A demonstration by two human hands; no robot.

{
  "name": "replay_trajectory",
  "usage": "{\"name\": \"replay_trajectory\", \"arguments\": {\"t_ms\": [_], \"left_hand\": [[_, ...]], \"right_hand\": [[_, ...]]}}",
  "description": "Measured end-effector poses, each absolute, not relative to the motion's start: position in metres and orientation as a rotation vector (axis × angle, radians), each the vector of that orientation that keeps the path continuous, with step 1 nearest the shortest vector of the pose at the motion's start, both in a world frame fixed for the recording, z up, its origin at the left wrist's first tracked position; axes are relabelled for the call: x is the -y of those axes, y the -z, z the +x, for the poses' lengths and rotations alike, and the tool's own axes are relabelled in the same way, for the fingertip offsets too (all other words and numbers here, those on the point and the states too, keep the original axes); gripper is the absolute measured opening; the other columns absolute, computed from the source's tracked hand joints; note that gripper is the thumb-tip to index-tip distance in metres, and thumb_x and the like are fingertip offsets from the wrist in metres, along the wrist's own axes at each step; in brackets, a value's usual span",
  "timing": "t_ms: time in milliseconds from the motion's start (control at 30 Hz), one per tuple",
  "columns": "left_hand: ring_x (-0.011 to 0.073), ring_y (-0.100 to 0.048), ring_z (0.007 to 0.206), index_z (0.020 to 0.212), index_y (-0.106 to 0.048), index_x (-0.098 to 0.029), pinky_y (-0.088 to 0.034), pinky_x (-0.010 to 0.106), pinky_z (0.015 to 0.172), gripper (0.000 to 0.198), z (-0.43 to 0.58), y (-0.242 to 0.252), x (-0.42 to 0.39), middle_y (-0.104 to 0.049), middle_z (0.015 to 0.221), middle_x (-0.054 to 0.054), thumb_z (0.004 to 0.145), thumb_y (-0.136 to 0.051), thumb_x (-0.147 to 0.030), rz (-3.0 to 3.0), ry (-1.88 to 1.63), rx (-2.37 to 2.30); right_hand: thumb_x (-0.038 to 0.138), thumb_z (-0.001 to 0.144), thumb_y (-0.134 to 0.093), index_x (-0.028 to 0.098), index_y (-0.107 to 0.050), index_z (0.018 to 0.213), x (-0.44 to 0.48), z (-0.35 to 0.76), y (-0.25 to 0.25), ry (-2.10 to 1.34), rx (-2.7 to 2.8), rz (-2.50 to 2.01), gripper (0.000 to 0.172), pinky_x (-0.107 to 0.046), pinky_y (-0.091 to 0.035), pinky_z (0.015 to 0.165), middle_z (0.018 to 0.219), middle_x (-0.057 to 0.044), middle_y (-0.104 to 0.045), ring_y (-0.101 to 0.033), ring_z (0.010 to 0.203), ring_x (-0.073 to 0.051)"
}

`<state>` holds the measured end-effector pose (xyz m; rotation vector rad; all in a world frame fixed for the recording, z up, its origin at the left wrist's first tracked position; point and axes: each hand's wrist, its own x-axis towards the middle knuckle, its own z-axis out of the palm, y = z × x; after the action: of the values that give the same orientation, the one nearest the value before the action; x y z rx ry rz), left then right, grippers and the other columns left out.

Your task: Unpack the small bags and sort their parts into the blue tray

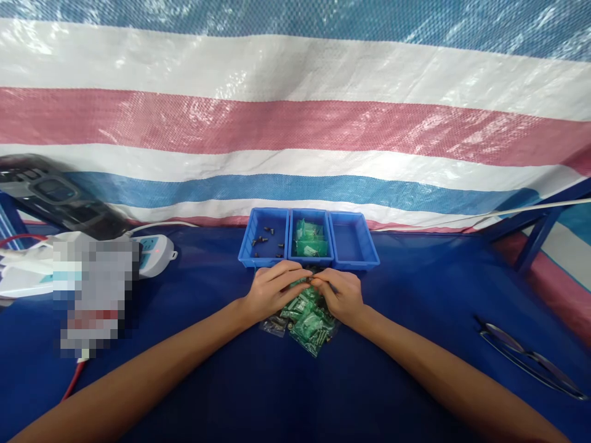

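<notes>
My left hand [272, 291] and my right hand [341, 296] meet over a pile of small green plastic packets [310, 326], which seem to hold screws. Thumb and fingers of both hands are pinched together at one spot; whatever tiny thing is between them is too small to make out. Beside the pile, under my left hand, lies a clear little bag [273, 326] with dark metal parts. Just beyond my fingers stand three joined blue bins: the left bin [247, 240] holds several small dark screws [261, 239], the middle bin [310, 261] holds green packets [310, 239].
The right-hand blue bin [354, 266] adjoins the middle one. On the left are a white power strip [159, 255], a blurred-out device [104, 289] with a red cable, and a black package [60, 191]. Glasses [530, 360] lie at right. A striped sheet [295, 123] hangs behind.
</notes>
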<state>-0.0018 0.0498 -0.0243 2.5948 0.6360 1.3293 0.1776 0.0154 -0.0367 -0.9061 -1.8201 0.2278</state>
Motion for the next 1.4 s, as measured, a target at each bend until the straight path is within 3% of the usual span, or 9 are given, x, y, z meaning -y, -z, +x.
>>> {"name": "replay_trajectory", "arguments": {"t_ms": [267, 433, 600, 733, 800, 933, 1000, 1200, 1400], "left_hand": [[0.0108, -0.062, 0.071, 0.097, -0.062, -0.017, -0.050, 0.020, 0.061, 0.014, -0.004, 0.025, -0.048, -0.065, 0.090, 0.006, 0.085, -0.059, -0.023, 2.554, -1.286, -0.653], [0.0040, -0.052, 0.050, 0.096, -0.062, -0.018, -0.046, 0.018, 0.051, 0.013, -0.005, 0.024, -0.047, -0.064, 0.091, 0.005, 0.084, -0.059, -0.019, 2.468, -1.312, -0.734], [0.0038, -0.054, 0.050, 0.100, -0.061, -0.019, -0.048, 0.018, 0.052, 0.020, -0.004, 0.026, -0.047, -0.067, 0.098, 0.005, 0.082, -0.057, -0.011, 2.400, -1.370, -0.742], [0.0033, -0.053, 0.045, 0.104, -0.060, -0.020, -0.047, 0.016, 0.049, 0.024, -0.004, 0.026, -0.048, -0.070, 0.091, 0.003, 0.082, -0.057, -0.011, 2.388, -1.393, -0.755], [0.0046, -0.055, 0.049, 0.102, -0.061, -0.020, -0.048, 0.017, 0.051, 0.022, -0.004, 0.026, -0.048, -0.069, 0.088, 0.002, 0.081, -0.059, -0.011, 2.397, -1.387, -0.767], [0.0132, -0.063, 0.081, 0.105, -0.062, -0.018, -0.051, 0.023, 0.072, 0.023, -0.005, 0.025, -0.048, -0.067, 0.092, 0.005, 0.084, -0.056, -0.010, 2.383, -1.387, -0.766], [0.0141, -0.062, 0.086, 0.109, -0.062, -0.018, -0.050, 0.025, 0.075, 0.026, -0.005, 0.023, -0.049, -0.066, 0.093, 0.006, 0.086, -0.053, -0.010, 2.349, -1.394, -0.781], [0.0067, -0.055, 0.059, 0.109, -0.062, -0.020, -0.045, 0.018, 0.059, 0.024, -0.012, -0.007, -0.057, -0.060, 0.071, -0.002, 0.090, -0.048, -0.015, 2.275, -1.421, -1.065], [0.0071, -0.052, 0.055, 0.111, -0.053, -0.016, -0.042, 0.018, 0.057, 0.024, -0.028, -0.034, -0.079, -0.057, 0.061, -0.004, 0.089, -0.050, -0.026, 2.259, -1.449, -1.329]], "right_hand": [[0.022, 0.091, -0.046, 0.015, -0.056, 0.068, -0.014, 0.177, 0.035, -0.196, 1.850, -0.916, 0.026, -0.023, -0.033, 0.047, 0.052, 0.001, -0.047, -0.042, 0.046, -0.009], [0.020, 0.091, -0.046, 0.015, -0.056, 0.070, -0.014, 0.177, 0.035, -0.238, 1.820, -0.942, 0.024, -0.023, -0.033, 0.048, 0.054, 0.001, -0.047, -0.042, 0.048, -0.009], [0.020, 0.090, -0.047, 0.016, -0.055, 0.069, -0.014, 0.177, 0.035, -0.271, 1.808, -0.947, 0.023, -0.023, -0.033, 0.048, 0.055, 0.001, -0.047, -0.041, 0.048, -0.009], [0.021, 0.090, -0.046, 0.016, -0.054, 0.068, -0.014, 0.177, 0.035, -0.263, 1.802, -0.946, 0.024, -0.024, -0.032, 0.047, 0.054, 0.001, -0.046, -0.041, 0.047, -0.009], [0.020, 0.090, -0.047, 0.016, -0.055, 0.068, -0.014, 0.177, 0.035, -0.259, 1.801, -0.940, 0.024, -0.024, -0.032, 0.047, 0.053, 0.001, -0.046, -0.041, 0.047, -0.009], [0.022, 0.090, -0.046, 0.017, -0.055, 0.067, -0.014, 0.177, 0.036, -0.272, 1.807, -0.956, 0.024, -0.024, -0.033, 0.048, 0.053, 0.001, -0.046, -0.042, 0.047, -0.009], [0.022, 0.090, -0.046, 0.017, -0.055, 0.067, -0.014, 0.177, 0.035, -0.276, 1.809, -0.961, 0.024, -0.024, -0.034, 0.048, 0.053, 0.001, -0.047, -0.042, 0.048, -0.010], [0.022, 0.090, -0.045, 0.017, -0.054, 0.066, -0.014, 0.176, 0.034, -0.267, 1.794, -0.955, 0.026, -0.024, -0.033, 0.047, 0.052, 0.001, -0.048, -0.042, 0.046, -0.010], [0.021, 0.089, -0.046, 0.017, -0.053, 0.065, -0.014, 0.175, 0.034, -0.287, 1.784, -0.941, 0.026, -0.024, -0.032, 0.046, 0.051, 0.001, -0.045, -0.041, 0.045, -0.010]]}}
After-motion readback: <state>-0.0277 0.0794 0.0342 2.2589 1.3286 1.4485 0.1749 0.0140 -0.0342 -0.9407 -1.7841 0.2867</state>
